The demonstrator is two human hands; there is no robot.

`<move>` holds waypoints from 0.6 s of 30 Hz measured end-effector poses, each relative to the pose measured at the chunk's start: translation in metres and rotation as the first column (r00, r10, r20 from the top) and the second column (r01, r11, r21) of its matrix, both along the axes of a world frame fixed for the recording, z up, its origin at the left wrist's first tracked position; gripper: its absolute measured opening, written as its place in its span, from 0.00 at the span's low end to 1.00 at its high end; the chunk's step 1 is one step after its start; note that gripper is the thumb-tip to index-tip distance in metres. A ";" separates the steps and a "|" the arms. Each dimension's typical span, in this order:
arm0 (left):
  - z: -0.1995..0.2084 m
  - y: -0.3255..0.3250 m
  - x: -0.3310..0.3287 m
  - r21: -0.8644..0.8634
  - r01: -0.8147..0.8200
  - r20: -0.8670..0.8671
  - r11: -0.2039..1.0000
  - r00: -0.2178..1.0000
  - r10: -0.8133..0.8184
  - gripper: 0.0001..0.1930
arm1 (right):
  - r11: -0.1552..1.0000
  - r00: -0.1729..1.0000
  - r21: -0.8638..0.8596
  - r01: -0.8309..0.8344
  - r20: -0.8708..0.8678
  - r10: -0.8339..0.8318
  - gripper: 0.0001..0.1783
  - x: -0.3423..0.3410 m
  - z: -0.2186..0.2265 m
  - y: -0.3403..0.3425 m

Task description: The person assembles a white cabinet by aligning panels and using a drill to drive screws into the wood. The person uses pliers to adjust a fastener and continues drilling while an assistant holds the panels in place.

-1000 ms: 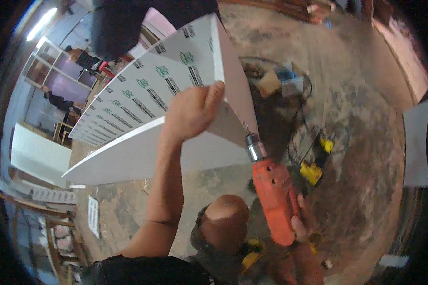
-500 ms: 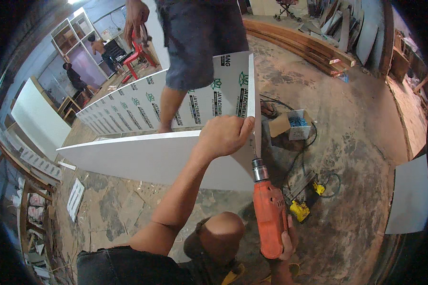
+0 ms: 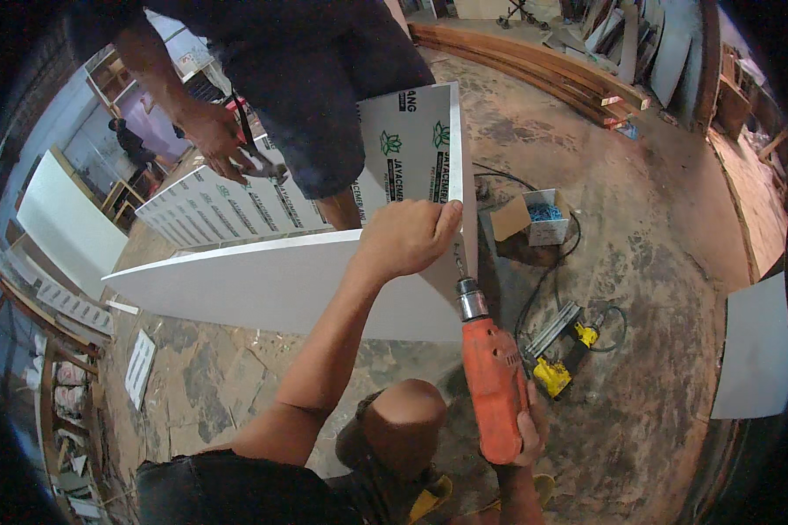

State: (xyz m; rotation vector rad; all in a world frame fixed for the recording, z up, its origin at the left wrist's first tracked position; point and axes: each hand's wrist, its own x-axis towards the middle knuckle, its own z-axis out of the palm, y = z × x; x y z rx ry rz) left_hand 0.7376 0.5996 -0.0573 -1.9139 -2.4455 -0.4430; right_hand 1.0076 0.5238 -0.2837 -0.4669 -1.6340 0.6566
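Observation:
My left hand [image 3: 411,236] is closed over the top edge of a long white panel [image 3: 280,284], at its near right corner, where a second panel [image 3: 416,144] with a printed face meets it. My right hand [image 3: 527,429] grips an orange power drill [image 3: 492,385] by its handle, partly hidden behind the drill body. The bit [image 3: 461,262] points up at the end of the white panel, just below my left hand. From this angle I cannot tell whether its tip touches or has entered the panel.
A co-worker stands between the panels, their hand [image 3: 214,136] holding what looks like a hammer [image 3: 264,164]. Right of the corner are an open box of blue pieces [image 3: 547,223], a black cable [image 3: 543,293] and a yellow-and-black tool [image 3: 556,372]. Long timber planks [image 3: 534,74] lie beyond.
The co-worker has leaned in, bringing their hand and the tool lower and nearer the panels. My hands keep their grips, and the drill sits at a slightly different angle by the corner.

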 end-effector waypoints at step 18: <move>0.006 0.000 0.007 -0.020 -0.033 0.000 0.999 0.999 0.033 0.29 | 0.932 0.919 0.315 0.181 0.283 -0.274 0.25 -0.005 0.071 -0.016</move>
